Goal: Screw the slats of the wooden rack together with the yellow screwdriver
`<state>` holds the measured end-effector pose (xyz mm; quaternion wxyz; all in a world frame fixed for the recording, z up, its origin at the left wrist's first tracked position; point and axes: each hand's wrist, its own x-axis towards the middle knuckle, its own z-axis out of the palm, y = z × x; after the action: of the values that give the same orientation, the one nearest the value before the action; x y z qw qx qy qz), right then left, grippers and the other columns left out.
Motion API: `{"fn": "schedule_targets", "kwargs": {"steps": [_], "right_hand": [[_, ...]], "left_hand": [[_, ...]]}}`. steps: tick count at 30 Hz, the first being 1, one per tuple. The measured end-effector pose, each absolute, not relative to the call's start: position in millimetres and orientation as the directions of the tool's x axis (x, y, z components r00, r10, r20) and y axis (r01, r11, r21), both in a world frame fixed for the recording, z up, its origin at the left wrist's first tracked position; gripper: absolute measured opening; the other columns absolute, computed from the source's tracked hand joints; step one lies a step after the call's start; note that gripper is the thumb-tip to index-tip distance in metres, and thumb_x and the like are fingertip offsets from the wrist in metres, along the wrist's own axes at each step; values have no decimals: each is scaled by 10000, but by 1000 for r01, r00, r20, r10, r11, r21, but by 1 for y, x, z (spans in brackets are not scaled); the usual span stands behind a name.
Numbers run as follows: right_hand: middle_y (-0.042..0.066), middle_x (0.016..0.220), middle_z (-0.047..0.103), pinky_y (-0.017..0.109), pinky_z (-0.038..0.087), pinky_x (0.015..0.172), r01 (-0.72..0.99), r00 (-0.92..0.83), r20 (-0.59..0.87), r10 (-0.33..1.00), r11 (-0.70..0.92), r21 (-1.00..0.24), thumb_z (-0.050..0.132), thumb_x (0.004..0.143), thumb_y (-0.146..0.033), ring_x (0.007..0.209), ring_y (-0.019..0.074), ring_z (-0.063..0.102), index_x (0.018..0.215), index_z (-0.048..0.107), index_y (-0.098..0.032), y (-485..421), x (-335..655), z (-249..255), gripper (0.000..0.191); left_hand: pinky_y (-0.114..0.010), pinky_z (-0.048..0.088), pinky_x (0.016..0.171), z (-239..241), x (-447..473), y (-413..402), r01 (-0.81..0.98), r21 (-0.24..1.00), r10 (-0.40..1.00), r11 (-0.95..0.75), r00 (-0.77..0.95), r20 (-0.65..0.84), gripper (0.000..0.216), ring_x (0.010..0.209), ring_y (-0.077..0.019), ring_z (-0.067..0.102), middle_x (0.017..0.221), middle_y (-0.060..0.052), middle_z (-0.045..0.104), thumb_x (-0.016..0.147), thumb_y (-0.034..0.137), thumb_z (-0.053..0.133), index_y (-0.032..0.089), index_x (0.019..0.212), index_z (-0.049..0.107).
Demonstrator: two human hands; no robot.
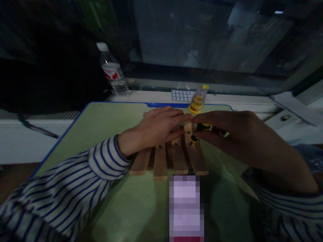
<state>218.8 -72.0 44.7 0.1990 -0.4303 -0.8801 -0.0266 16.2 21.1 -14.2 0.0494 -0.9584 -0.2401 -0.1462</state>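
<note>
A wooden piece made of several slats (160,164) with small dark holes or fasteners lies on the green table. Across its upper part rests my left hand (161,124), palm down with fingers stretched toward the right-hand slat, hiding much of the wood. My right hand (234,134) is at the right side of the slats, thumb and fingers closed around a small black-and-yellow object (203,126) at the last slat. Its kind is mostly hidden by the fingers. The fingertips of both hands come close together above that slat.
Behind the hands stands a small clear bottle with a yellow cap and label (197,101). A water bottle (114,75) stands on the sill at the back left, near a blue-gridded card (181,95). A blurred pale patch covers the near middle. The table (113,117) has a blue edge.
</note>
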Motion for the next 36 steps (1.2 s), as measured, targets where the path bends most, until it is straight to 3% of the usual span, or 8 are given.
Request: {"fn": "schedule_targets", "kwargs": {"steps": [5, 9, 14, 19, 28, 36], "right_hand": [[37, 1194, 686, 320, 543, 830, 739, -563, 334, 755, 642, -206, 499, 937, -276, 1004, 191, 675, 1290, 548, -236, -75, 221, 50, 359], [50, 1342, 591, 335, 491, 981, 690, -614, 319, 722, 687, -227, 446, 930, -153, 1187, 191, 582, 1370, 472, -207, -77, 225, 54, 445], [15, 1205, 684, 312, 532, 906, 697, -576, 327, 749, 659, -282, 455, 937, -197, 1057, 173, 661, 1282, 567, -257, -75, 225, 55, 368], [16, 1073, 736, 265, 536, 813, 730, -539, 372, 756, 639, -243, 493, 927, -214, 936, 162, 700, 1180, 642, -234, -73, 224, 54, 294], [-10, 790, 726, 238, 437, 579, 775, -504, 393, 769, 604, -186, 594, 884, -323, 657, 131, 665, 962, 678, -201, -75, 223, 54, 168], [2, 753, 692, 243, 412, 576, 785, -516, 402, 757, 605, -133, 568, 900, -328, 633, 129, 634, 862, 649, -170, -72, 222, 53, 182]], "left_hand": [[-371, 455, 867, -14, 16, 21, 458, -37, 425, -888, 850, 311, 475, 1088, -254, 560, 1267, -61, 587, 936, 384, 494, 238, 1382, 423], [-375, 456, 863, -15, 16, 22, 454, -49, 419, -890, 854, 309, 443, 1078, -255, 560, 1268, -54, 585, 946, 380, 471, 245, 1366, 436], [-361, 458, 845, -16, 15, 23, 449, -43, 414, -893, 853, 317, 428, 1067, -243, 561, 1252, -57, 594, 947, 384, 469, 240, 1350, 451], [-371, 462, 847, -16, 15, 24, 441, -44, 405, -897, 856, 323, 444, 1068, -254, 558, 1261, -60, 589, 948, 395, 465, 231, 1360, 442], [-361, 451, 867, -17, 16, 23, 438, -27, 406, -899, 854, 325, 443, 1072, -244, 561, 1258, -56, 595, 946, 396, 474, 242, 1361, 448], [-392, 421, 932, -8, 15, 18, 411, 81, 411, -908, 838, 359, 447, 1146, -253, 528, 1297, -72, 566, 909, 379, 554, 207, 1318, 498]]}}
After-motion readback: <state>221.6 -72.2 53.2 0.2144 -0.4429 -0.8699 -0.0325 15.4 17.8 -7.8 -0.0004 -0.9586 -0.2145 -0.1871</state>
